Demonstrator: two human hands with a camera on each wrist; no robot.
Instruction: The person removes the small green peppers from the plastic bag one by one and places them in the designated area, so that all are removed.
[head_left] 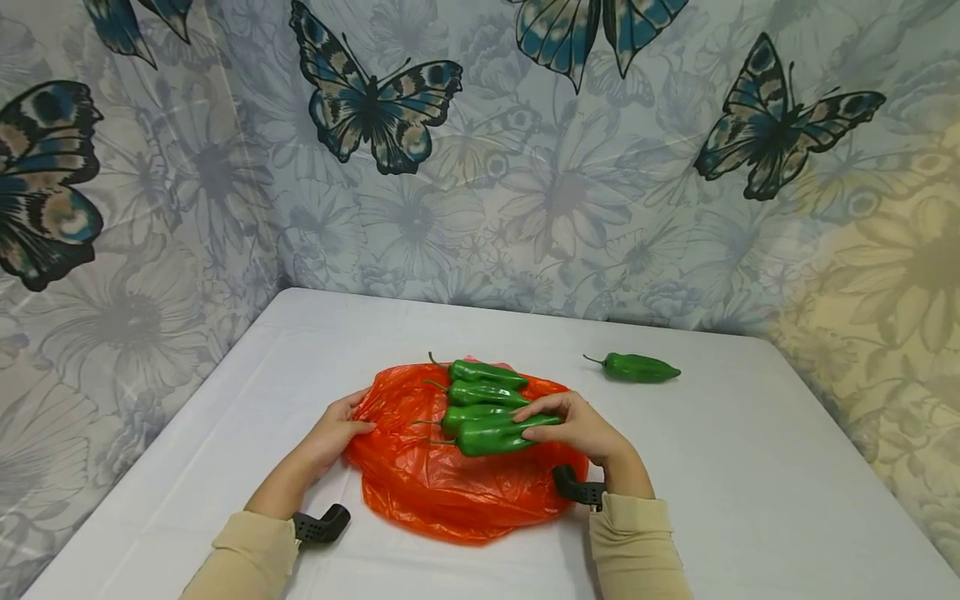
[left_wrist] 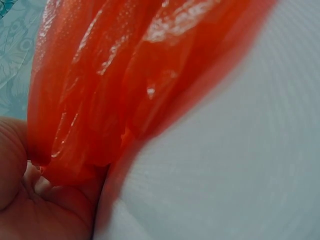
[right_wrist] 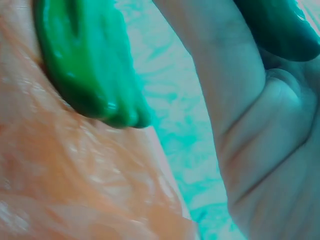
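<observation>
Over the red bag (head_left: 465, 500), the nearest pepper (head_left: 491, 437) is being pinched by the right hand (head_left: 585, 425), its stem pointing toward the bag's left edge, being gripped by the left hand (head_left: 330, 433); a lone pepper (head_left: 641, 367) is lying beyond the bag's right.

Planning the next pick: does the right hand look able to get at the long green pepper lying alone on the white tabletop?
Probably yes: nothing visible lies between the right hand and the lone pepper, but its fingers should first release the front green pepper they hold.
</observation>
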